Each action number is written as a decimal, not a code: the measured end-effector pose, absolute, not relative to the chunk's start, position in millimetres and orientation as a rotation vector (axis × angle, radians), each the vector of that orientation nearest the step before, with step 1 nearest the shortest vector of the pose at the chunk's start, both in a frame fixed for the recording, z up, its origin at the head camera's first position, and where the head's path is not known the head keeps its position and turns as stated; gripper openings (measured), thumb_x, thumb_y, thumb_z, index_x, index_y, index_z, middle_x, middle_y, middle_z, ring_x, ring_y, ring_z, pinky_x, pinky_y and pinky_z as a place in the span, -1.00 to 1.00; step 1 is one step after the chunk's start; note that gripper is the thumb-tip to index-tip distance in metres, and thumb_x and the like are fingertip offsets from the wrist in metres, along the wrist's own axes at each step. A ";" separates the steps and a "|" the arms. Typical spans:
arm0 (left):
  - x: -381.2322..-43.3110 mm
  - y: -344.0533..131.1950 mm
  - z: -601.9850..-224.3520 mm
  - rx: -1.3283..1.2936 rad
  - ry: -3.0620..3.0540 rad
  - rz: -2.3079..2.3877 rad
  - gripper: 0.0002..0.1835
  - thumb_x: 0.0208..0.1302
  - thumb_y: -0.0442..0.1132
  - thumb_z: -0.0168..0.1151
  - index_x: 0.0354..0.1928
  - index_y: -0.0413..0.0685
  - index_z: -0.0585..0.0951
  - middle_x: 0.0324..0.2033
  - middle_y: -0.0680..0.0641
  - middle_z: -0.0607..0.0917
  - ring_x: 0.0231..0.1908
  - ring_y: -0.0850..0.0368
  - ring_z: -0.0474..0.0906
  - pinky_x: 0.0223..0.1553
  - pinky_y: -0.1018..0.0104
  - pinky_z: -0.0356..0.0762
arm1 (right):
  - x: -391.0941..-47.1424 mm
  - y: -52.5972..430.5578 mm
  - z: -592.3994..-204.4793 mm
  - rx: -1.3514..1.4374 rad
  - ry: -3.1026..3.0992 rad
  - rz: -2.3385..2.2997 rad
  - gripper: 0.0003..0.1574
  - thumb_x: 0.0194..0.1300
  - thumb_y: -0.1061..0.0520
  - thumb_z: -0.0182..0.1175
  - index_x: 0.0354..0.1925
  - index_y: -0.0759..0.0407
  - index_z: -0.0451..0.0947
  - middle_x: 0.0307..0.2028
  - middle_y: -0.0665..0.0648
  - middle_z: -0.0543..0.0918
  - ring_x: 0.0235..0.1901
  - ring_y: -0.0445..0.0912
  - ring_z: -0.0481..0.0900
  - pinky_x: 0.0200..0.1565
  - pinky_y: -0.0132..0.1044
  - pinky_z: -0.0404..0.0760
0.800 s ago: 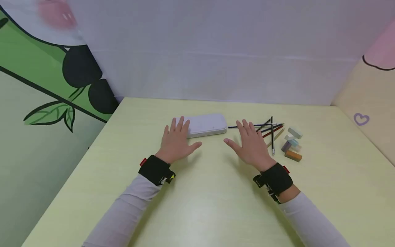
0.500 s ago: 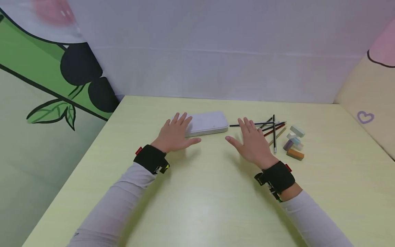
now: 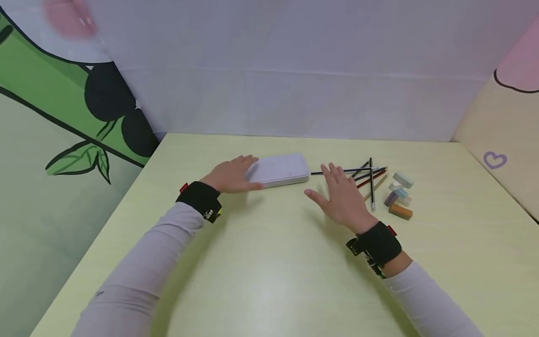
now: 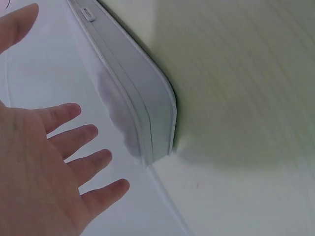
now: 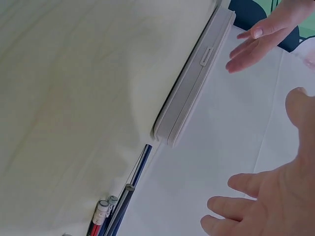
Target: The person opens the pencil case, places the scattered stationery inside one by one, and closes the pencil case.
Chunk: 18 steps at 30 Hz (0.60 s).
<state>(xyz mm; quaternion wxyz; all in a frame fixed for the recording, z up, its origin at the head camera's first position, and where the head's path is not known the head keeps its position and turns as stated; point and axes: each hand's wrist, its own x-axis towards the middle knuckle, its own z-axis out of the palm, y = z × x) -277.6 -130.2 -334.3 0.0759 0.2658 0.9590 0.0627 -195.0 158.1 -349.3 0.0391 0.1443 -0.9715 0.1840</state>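
Observation:
A white, flat pencil case (image 3: 280,169) with rounded corners lies closed on the table; its small front clasp (image 4: 88,14) shows in the left wrist view. My left hand (image 3: 231,175) is at the left end of the case, fingers extended and thumb pointing along its front edge. In the left wrist view the fingers (image 4: 91,167) are spread and hold nothing. My right hand (image 3: 345,201) hovers palm down over the table, fingers spread, to the right of the case. Its fingertips overlap a dark pencil (image 5: 140,164) in the head view.
Several pencils (image 3: 372,187) lie crossed in a pile right of the case. Beside them are several erasers, including an orange one (image 3: 400,211) and a purple one (image 3: 390,199). A pale wall covering (image 3: 294,103) stands behind the table (image 3: 269,271).
My left hand has moved left and forward, turning inward toward the left end of the pencil case. The right hand, pencils and erasers have stayed about where they were.

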 end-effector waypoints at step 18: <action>-291.5 -132.5 -330.6 0.694 2.760 0.185 0.02 0.02 0.28 0.15 0.36 -0.23 0.05 0.32 -0.23 0.20 0.28 -0.09 0.10 0.29 -0.01 0.19 | -184.1 151.7 -350.6 0.465 -2.979 0.572 0.06 0.25 -0.46 -0.19 0.40 0.19 -0.13 0.40 0.28 -0.07 0.37 0.10 -0.21 0.35 0.20 -0.12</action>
